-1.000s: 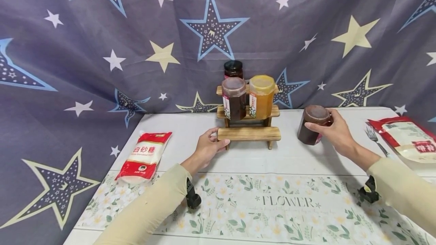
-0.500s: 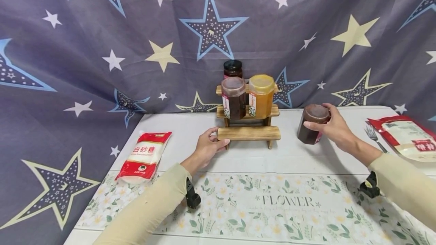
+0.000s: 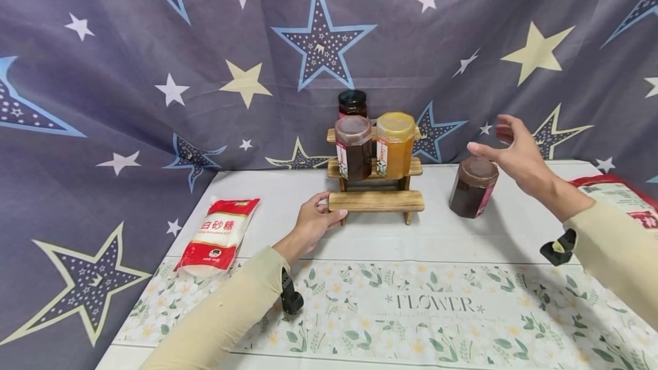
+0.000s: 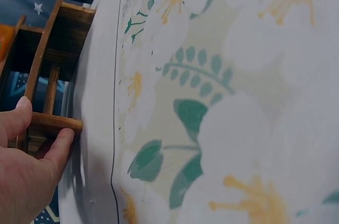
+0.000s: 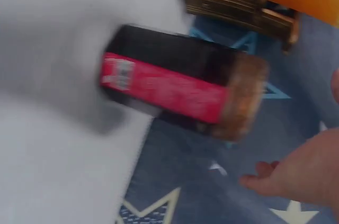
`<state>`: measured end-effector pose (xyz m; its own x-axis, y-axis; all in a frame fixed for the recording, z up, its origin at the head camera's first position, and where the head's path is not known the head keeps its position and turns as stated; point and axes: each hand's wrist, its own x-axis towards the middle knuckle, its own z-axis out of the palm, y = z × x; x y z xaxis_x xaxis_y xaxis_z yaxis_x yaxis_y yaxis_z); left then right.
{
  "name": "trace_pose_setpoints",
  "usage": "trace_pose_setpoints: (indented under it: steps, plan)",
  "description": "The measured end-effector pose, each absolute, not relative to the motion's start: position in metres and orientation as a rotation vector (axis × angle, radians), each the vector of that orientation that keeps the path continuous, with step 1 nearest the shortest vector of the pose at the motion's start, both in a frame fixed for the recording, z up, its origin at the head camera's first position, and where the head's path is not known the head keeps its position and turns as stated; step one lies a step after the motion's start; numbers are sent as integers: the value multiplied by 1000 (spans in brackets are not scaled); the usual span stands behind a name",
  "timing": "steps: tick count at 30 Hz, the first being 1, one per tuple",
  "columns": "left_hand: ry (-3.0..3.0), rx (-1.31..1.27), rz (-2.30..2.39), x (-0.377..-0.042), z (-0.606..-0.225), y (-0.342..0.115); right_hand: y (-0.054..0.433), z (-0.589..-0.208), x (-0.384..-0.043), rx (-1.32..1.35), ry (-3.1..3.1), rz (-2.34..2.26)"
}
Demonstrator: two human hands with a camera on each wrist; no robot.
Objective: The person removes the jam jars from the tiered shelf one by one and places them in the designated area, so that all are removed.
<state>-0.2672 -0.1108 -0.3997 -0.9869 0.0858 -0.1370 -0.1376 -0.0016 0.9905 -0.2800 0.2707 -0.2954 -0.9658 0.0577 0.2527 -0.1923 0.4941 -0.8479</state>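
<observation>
Tabletop with a tiered wooden shelf [image 3: 376, 202] and jars, both hands in view. Legible writing: "FLOWER" [image 3: 434, 304] on the flowered band of the tablecloth [image 3: 401, 244], and "白砂糖" on the red-and-white bag [image 3: 217, 236] at left; the bag's finer Latin line is too small to read with certainty. The dark jar [image 3: 470, 196] at right bears a pink-red label, its characters blurred in the right wrist view. It stands upright on the white cloth, near the table's rear edge and well apart from the shelf, with a stretch of cloth between. The right hand [image 3: 521, 156] is off the jar, just above and beside it, fingers loosely bent and grasping nothing. The left hand [image 3: 315, 222] pinches the left end of the shelf's lowest plank between thumb and fingers. On the middle tier stand a dark-filled jar [image 3: 354, 153] and an amber jar [image 3: 396, 150]; behind rises a black-capped jar [image 3: 352, 101]. The right forearm partly covers a red packet [image 3: 617, 193]; a starred curtain [image 3: 319, 124] bounds the rear.
</observation>
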Motion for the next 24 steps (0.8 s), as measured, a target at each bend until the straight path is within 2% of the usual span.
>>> trace_pose_setpoints:
  steps: [10, 24]
  plan:
    - [2111, -69, 2130, -267, -399, -109, 225, -243, -303, 179, -2475, 1557]
    - [2110, -67, 2122, -267, -400, -109, 166, -211, -329, 320, -2541, 1579]
